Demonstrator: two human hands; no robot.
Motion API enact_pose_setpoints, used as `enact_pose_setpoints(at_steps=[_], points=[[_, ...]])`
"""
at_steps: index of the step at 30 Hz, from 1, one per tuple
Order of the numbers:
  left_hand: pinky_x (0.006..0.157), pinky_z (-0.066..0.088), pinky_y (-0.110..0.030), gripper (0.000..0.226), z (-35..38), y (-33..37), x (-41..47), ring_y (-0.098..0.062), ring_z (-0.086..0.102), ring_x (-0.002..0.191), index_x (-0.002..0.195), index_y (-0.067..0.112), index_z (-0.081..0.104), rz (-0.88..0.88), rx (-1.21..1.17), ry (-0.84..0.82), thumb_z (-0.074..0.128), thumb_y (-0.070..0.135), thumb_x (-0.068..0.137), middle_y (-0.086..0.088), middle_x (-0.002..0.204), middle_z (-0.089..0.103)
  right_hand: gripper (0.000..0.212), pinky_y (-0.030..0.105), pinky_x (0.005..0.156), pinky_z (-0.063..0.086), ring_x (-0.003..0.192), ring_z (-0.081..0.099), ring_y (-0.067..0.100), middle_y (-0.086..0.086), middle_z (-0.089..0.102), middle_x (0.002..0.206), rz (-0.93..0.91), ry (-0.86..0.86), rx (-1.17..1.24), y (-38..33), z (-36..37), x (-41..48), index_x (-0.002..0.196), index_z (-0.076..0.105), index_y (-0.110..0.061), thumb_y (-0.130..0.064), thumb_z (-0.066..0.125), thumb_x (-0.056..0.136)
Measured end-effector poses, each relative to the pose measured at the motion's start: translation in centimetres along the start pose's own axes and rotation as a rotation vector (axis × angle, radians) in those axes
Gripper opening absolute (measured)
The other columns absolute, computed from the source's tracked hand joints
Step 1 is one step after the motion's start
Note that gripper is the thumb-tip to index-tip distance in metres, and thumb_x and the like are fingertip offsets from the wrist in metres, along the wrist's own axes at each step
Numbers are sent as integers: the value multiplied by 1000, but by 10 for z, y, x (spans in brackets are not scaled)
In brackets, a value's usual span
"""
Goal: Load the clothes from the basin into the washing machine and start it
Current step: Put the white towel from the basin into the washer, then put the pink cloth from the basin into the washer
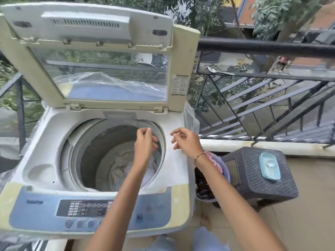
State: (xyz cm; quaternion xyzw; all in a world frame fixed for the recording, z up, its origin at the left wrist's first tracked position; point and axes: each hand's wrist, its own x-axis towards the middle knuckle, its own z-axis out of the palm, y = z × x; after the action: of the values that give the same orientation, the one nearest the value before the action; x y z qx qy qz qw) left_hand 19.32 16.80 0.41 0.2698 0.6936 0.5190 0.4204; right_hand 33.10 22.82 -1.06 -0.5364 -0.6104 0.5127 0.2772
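Drum [94,153] | left hand [145,144] above, loose, empty | right hand [184,140] beside, loose, empty

cream-and-blue washing machine [101,160], lilac basin [225,171]

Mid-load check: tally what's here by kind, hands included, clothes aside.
washing machine: 1
basin: 1
stool: 1
teal lidded box: 1
hands: 2, left hand and right hand
Total: 6
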Motion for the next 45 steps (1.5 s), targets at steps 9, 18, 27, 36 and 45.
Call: enact_pose_setpoints(at_steps=[9, 18, 27, 36, 45], points=[[68, 50, -33, 20, 152, 1, -41, -18, 61, 68, 103, 13, 51, -12, 59, -225, 37, 28, 100, 0, 74, 62, 19, 34, 64, 57, 56, 63, 18, 9, 68, 70, 205, 214, -5, 83, -111, 9, 81, 64, -17, -4, 51, 86], [89, 50, -43, 35, 280, -103, -4, -27, 64, 85, 107, 15, 57, -375, 276, -147, 37, 39, 89, -15, 102, 68, 19, 19, 56, 51, 51, 61, -1, 2, 68, 79, 398, 105, -139, 204, -185, 55, 104, 66, -10, -15, 56, 90], [54, 39, -26, 17, 327, -241, 52, -18, 51, 56, 104, 6, 47, -667, 204, -136, 32, 12, 101, -6, 69, 58, 20, 36, 77, 54, 88, 67, 33, 16, 71, 102, 608, -112, -304, 394, -181, 118, 100, 69, -8, -20, 56, 90], [56, 38, -26, 17, 323, -318, 66, -17, 50, 57, 90, 12, 48, -805, 147, -28, 35, 12, 101, -5, 70, 57, 103, 43, 115, 28, 140, 29, 26, 7, 28, 152, 518, -231, -268, 521, -149, 158, 149, 16, -15, -46, 73, 68], [77, 44, -31, 16, 318, -334, 59, -19, 59, 87, 98, 20, 51, -891, 221, -4, 52, 36, 95, -2, 103, 60, 64, 26, 90, 44, 115, 57, 27, 12, 60, 126, 610, -310, -217, 505, -135, 150, 131, 48, -10, -21, 74, 74]])
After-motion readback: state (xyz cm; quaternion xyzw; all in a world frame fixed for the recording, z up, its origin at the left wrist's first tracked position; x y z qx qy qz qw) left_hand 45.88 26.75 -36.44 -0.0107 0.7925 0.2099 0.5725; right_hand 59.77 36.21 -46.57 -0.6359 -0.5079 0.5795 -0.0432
